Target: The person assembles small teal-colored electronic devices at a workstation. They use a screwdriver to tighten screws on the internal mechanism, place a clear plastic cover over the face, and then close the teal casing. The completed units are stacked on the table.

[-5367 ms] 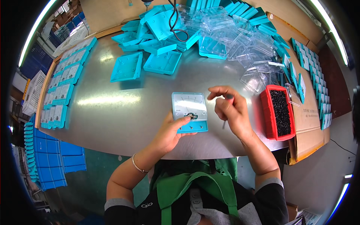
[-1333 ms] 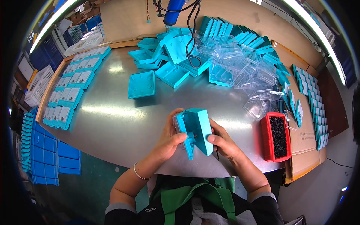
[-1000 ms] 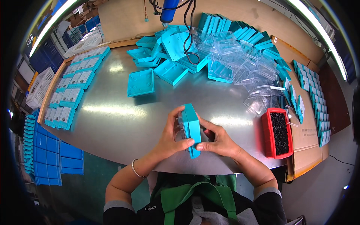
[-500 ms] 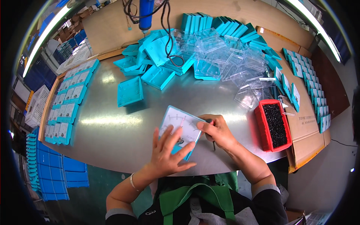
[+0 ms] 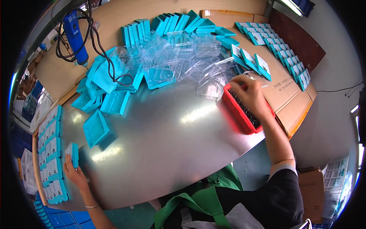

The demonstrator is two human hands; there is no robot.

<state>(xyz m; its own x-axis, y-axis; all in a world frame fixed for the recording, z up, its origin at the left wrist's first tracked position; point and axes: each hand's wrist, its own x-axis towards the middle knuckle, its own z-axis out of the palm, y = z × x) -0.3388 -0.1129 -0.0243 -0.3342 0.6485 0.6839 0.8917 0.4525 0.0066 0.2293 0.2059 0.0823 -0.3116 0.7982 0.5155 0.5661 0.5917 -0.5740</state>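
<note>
At the far left my left hand (image 5: pixel 75 175) is closed on a panel meter (image 5: pixel 74 155) with a teal case and a white face. It holds the meter tilted up, close beside the rows of similar meters (image 5: pixel 53 147) along the table's left edge. My right hand (image 5: pixel 249 95) is over the red bin (image 5: pixel 238 114), its fingers curled in above the bin's far end. Anything between those fingertips is hidden. Small black parts (image 5: pixel 251 119) fill the bin.
Teal cases (image 5: pixel 97 128) and clear plastic covers (image 5: pixel 183 57) are heaped at the table's back. A blue power screwdriver (image 5: pixel 75 40) hangs by its cable at the back left. More meters (image 5: pixel 284 47) stand in rows on cardboard (image 5: pixel 282 95) at the right.
My left hand has carried the meter from the front middle to the far left. My right hand has left the meter and moved right to the red bin. The view has turned rightward.
</note>
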